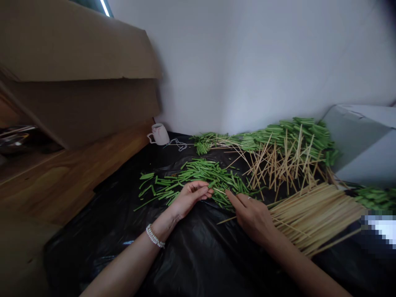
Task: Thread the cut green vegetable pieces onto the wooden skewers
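In the head view, my left hand (194, 196) pinches a short piece of green stem (211, 185) between thumb and fingertips. My right hand (252, 212) closes round a thin wooden skewer (219, 191), whose tip meets the green piece; whether it has pierced it I cannot tell. Behind and below both hands spreads a loose pile of cut green stems (201, 168). To the right of my right hand lies a thick bundle of bare skewers (321, 214). Farther back, skewers threaded with rows of green pieces (284, 134) are heaped against the wall.
Black plastic sheeting (173, 251) covers the work surface. A white mug (160, 134) and a tangled white string (179, 144) stand near the wall. A large cardboard box (80, 53) rises at left, and a pale box (365, 140) at right. More green pieces (375, 198) lie at the right edge.
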